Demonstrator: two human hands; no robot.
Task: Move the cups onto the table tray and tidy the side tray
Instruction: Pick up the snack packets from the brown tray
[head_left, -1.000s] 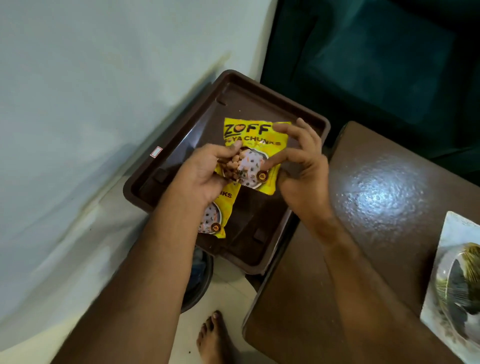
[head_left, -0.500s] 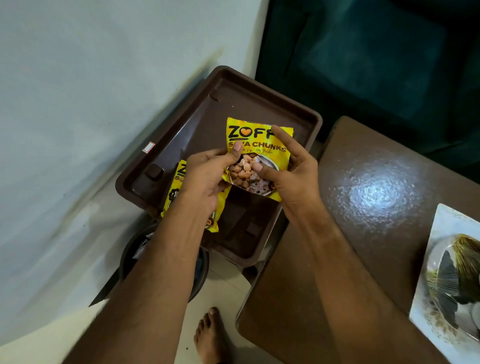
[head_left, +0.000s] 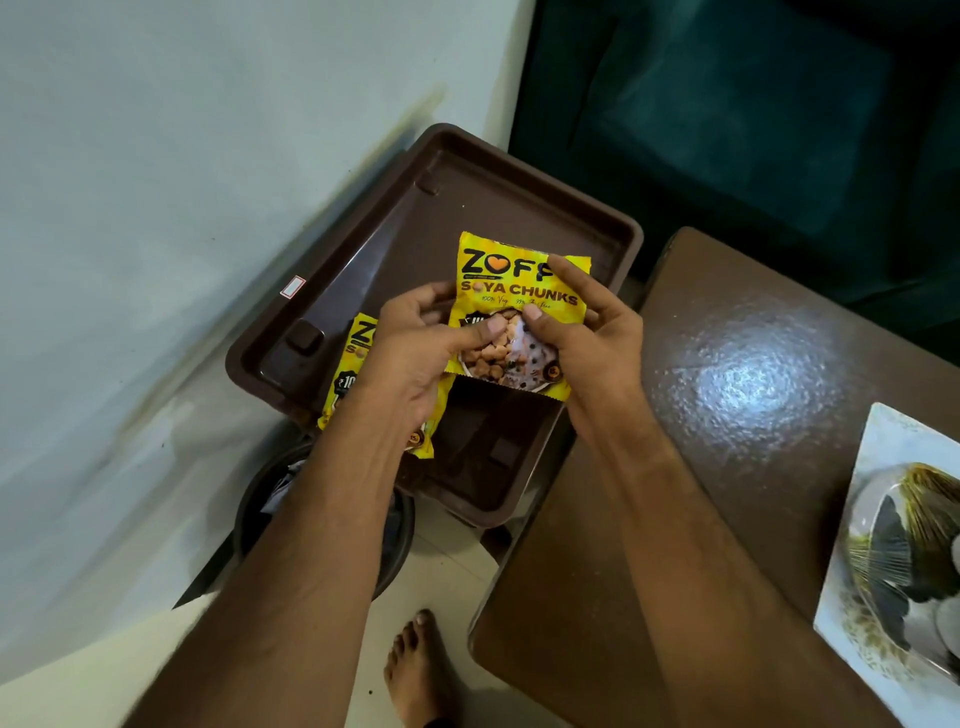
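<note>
Fingers of both my hands were pinched on one yellow soya chunks packet (head_left: 511, 312), my left hand (head_left: 415, 358) gripping its edge at nine o'clock, my right hand (head_left: 592, 338) at three o'clock, thumbs pressed on its front. I held it above the brown side tray (head_left: 519, 208). A second yellow packet (head_left: 353, 364) lay in that tray toward seven o'clock, partly under my left wrist. At four o'clock, on the brown table (head_left: 753, 364), sat a white tray (head_left: 878, 441).

My brown plastic side tray (head_left: 597, 234) carries a yellow soya-chunks packet (head_left: 345, 374); the glossy brown table (head_left: 753, 374) bears a white tray (head_left: 857, 519).
</note>
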